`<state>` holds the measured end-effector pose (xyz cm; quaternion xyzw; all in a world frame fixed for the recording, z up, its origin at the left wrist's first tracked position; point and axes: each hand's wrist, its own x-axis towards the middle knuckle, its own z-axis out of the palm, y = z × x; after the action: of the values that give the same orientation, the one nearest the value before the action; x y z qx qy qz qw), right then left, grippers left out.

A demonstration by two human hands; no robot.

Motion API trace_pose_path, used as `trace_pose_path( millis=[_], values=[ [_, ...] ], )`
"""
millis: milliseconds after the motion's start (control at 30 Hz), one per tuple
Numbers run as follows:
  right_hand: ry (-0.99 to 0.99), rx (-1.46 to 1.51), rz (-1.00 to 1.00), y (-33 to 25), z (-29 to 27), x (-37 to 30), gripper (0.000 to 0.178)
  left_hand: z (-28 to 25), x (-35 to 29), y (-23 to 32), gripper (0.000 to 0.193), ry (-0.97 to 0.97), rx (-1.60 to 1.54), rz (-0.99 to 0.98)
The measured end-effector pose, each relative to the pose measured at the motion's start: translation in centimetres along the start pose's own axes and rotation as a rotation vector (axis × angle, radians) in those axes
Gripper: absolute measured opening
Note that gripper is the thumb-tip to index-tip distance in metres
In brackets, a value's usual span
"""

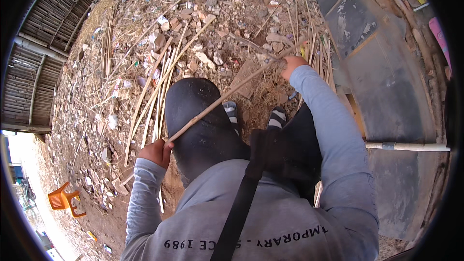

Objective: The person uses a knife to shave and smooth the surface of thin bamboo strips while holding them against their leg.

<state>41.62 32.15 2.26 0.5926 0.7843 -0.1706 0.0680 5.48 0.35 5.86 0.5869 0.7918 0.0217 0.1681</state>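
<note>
A: Head view: which step is in hand?

B: Apparently, working the stick (220, 100). It slants across the left leg (191, 89). The left hand (154, 153) has its fingers clamped on the near end; the right hand (293, 65) has its fingers clamped farther along.

A: Next move?

B: Probably calls for a steady left grip while the right adjusts.

Plenty of open air over the rubble (212, 2) up front, but the long stick (212, 106) slants between the two hands (155, 152) across the left knee (193, 99), so you'd have to go over it. Loose strips (154, 97) clutter the ground left of that knee, and dark panels (386, 87) crowd the space beyond the right sleeve (333, 116).
</note>
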Motion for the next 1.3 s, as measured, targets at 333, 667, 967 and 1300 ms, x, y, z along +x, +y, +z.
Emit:
trace_pose_path(
  millis=[333, 667, 967, 1300],
  values=[
    [0.04, 0.153, -0.012, -1.9, -2.2, -3.5, 0.032, 0.4, 0.3, -0.5, 0.045, -0.033, -0.092, 0.012],
    [0.04, 0.004, -0.124, -2.3, -0.8, -2.9, 0.035, 0.2, -0.3, -1.2, 0.048, -0.04, -0.065, 0.003],
    [0.057, -0.015, -0.091, -1.3, -2.2, -2.9, 0.043, -0.3, 0.0, -1.5, 0.051, -0.046, -0.071, 0.032],
    [0.19, 0.073, -0.093, 0.1, -1.1, -2.3, 0.041, 0.5, 0.5, -2.4, 0.05, -0.088, -0.15, 0.039]
  ],
)
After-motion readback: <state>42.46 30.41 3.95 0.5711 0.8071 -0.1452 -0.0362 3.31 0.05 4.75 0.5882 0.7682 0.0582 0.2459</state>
